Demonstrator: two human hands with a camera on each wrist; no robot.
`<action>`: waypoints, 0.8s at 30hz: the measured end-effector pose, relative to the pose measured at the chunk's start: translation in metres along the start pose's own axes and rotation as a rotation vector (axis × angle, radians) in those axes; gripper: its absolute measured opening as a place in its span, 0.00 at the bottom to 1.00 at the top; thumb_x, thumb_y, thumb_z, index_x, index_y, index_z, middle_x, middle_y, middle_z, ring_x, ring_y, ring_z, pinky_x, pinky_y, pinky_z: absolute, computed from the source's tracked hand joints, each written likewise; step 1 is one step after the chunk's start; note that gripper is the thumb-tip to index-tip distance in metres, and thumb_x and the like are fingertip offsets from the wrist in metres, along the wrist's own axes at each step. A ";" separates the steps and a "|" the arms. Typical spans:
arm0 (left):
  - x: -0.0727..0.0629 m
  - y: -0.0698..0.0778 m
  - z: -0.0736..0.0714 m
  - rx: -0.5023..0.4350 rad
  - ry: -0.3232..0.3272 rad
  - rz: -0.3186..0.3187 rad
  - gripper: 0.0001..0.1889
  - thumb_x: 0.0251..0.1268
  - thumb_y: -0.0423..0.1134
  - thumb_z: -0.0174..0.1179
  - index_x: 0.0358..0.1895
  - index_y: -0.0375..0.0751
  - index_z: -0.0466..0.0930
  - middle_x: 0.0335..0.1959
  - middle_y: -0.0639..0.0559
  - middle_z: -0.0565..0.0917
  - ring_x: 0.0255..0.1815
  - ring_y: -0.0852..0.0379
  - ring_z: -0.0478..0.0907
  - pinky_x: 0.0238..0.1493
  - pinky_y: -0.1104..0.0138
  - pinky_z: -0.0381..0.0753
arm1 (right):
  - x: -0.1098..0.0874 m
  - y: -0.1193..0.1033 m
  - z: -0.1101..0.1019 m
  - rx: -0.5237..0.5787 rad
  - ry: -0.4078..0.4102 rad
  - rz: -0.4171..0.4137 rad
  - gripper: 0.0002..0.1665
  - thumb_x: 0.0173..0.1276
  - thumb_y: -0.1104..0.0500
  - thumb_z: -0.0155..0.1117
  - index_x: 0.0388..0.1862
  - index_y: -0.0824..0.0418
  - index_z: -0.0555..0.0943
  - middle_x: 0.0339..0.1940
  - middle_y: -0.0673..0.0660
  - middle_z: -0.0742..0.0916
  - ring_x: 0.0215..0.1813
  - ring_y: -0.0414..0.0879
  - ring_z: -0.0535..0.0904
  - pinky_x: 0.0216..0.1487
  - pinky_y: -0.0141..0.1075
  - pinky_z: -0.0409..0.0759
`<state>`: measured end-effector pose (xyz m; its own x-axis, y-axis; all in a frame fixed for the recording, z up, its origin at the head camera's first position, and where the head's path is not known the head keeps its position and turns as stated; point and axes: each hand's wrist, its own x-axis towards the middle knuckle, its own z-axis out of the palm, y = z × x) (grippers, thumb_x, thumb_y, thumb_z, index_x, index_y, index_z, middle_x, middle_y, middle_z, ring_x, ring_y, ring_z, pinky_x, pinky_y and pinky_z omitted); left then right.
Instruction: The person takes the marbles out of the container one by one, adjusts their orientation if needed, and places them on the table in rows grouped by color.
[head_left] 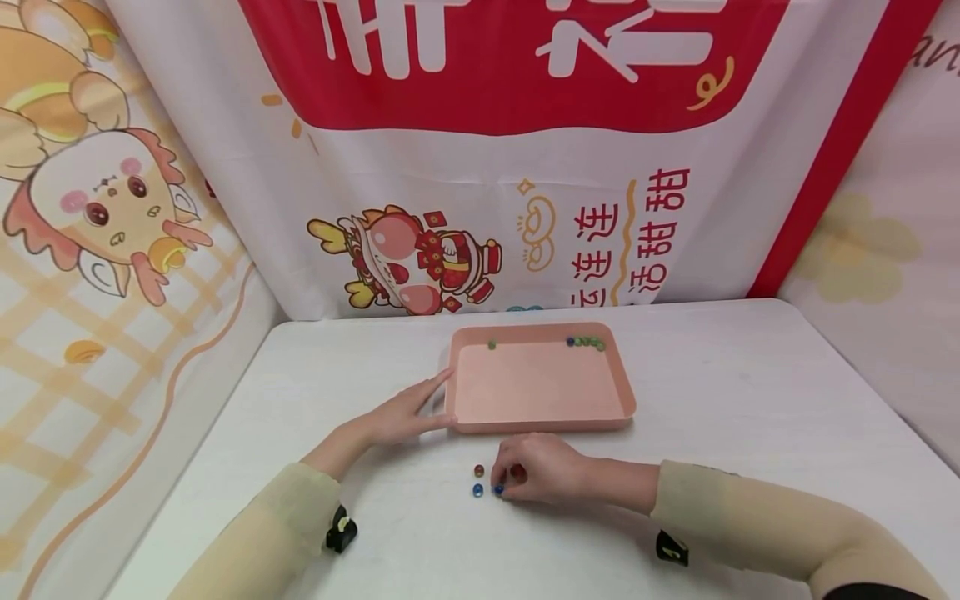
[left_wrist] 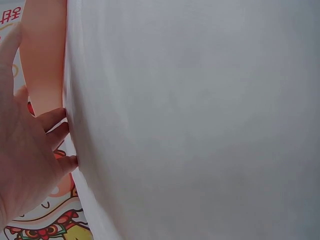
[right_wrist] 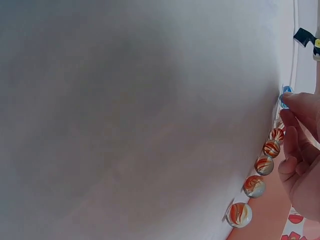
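Observation:
My left hand is at the left side of a pink tray, fingers spread and fairly straight, with the thumb at the near corner. In the left wrist view its fingers point toward the table surface beside the tray. My right hand is low over the table in front of the tray, pinching a blue marble between thumb and fingertip. A second blue marble and a reddish-brown marble lie just left of it. Another red marble shows partly beneath the curled fingers.
Inside the tray, several green marbles and one blue marble line the far right edge; a lone green marble is at the far left. Several orange-and-white marbles form a row in the right wrist view. A printed cloth hangs behind the table.

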<state>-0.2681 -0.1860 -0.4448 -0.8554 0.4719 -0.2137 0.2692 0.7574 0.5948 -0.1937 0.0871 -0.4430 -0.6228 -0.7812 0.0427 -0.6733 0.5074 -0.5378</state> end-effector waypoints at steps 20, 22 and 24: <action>0.000 0.002 0.002 -0.001 0.006 -0.019 0.47 0.61 0.65 0.59 0.78 0.68 0.41 0.78 0.52 0.50 0.77 0.47 0.45 0.72 0.44 0.48 | -0.005 -0.005 -0.024 0.072 0.052 0.031 0.08 0.60 0.59 0.73 0.39 0.49 0.88 0.34 0.39 0.82 0.28 0.35 0.74 0.28 0.27 0.74; 0.000 0.002 0.002 -0.001 0.010 -0.008 0.46 0.62 0.64 0.59 0.78 0.66 0.42 0.78 0.51 0.50 0.77 0.46 0.46 0.71 0.43 0.48 | -0.006 -0.007 -0.031 0.076 0.061 0.047 0.09 0.60 0.58 0.74 0.40 0.49 0.88 0.34 0.40 0.82 0.29 0.35 0.74 0.28 0.28 0.74; -0.001 0.002 0.002 -0.002 0.008 -0.013 0.46 0.62 0.64 0.59 0.78 0.67 0.41 0.78 0.52 0.50 0.77 0.46 0.45 0.72 0.43 0.48 | -0.008 -0.007 -0.038 0.078 0.078 0.057 0.09 0.61 0.58 0.73 0.41 0.49 0.88 0.34 0.42 0.82 0.30 0.36 0.74 0.29 0.29 0.75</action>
<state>-0.2660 -0.1834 -0.4450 -0.8623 0.4584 -0.2153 0.2574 0.7628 0.5932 -0.1997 0.1034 -0.4078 -0.6904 -0.7196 0.0741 -0.6047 0.5179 -0.6051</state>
